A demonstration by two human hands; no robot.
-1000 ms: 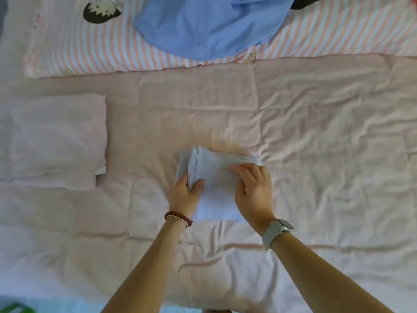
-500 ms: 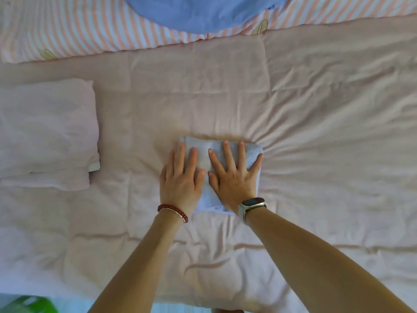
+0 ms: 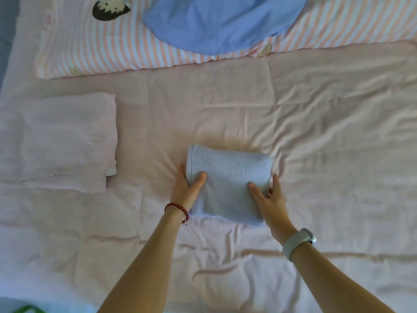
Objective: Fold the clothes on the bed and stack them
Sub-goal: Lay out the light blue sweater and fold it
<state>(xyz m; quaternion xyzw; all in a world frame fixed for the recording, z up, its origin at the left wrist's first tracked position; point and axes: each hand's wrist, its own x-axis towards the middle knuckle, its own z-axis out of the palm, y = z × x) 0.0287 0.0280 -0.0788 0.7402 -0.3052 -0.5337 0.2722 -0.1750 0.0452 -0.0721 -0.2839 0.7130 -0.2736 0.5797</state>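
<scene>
Both hands clasp the folded pale blue knit garment (image 3: pixel 228 184) at the middle of the pink-sheeted bed (image 3: pixel 327 136), left hand (image 3: pixel 187 188) and right hand (image 3: pixel 268 199) gripping opposite sides with thumbs on top, seemingly to lift it intact toward the folded pink cloth stack (image 3: pixel 65 141) near the bed's left edge.

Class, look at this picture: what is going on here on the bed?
A person is folding laundry on a pink bed. Both hands grip a folded light-blue garment at its sides: the left hand on its left edge, the right hand on its right edge. A folded pink garment lies to the left. An unfolded blue garment waits on the striped pillow.
</scene>
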